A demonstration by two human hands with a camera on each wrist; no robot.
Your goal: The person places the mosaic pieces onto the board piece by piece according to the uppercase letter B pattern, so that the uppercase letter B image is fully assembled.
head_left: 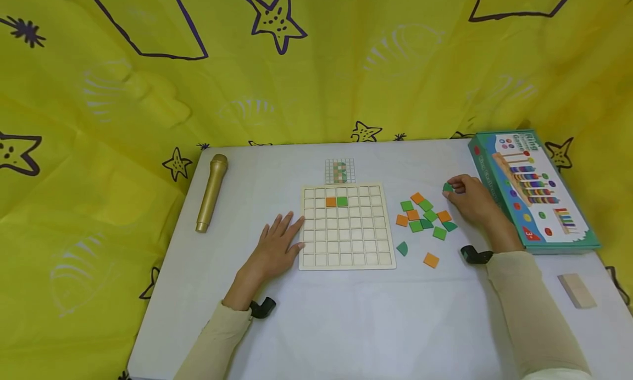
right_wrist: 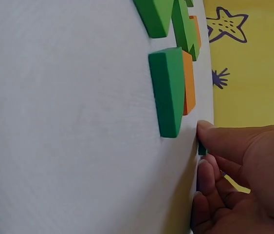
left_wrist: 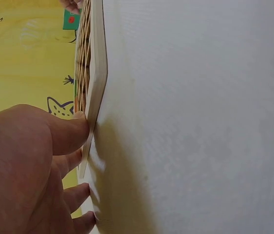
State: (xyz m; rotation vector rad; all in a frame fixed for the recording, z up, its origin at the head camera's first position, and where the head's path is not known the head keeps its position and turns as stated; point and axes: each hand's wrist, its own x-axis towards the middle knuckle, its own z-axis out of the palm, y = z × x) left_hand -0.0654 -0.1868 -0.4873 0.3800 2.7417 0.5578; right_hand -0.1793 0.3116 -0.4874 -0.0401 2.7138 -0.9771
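A pale wooden grid board (head_left: pixel 346 248) lies on the white table, with an orange square tile (head_left: pixel 331 202) and a green square tile (head_left: pixel 342 201) side by side in its second row. My left hand (head_left: pixel 277 247) rests at the board's left edge, thumb and fingers spread, touching the rim (left_wrist: pixel 98 73). Right of the loose tiles, my right hand (head_left: pixel 470 199) pinches a dark green quarter-circle tile (head_left: pixel 447 188) between thumb and fingers, close to the tabletop. In the right wrist view that tile (right_wrist: pixel 202 148) is mostly hidden by the fingers.
Several orange and green tiles (head_left: pixel 412 214) lie scattered right of the board. A small pattern card (head_left: pixel 340 171) sits behind it. A gold microphone (head_left: pixel 211 193) is at the left; a game box (head_left: pixel 539 193) and a wooden block (head_left: pixel 577 290) are at the right.
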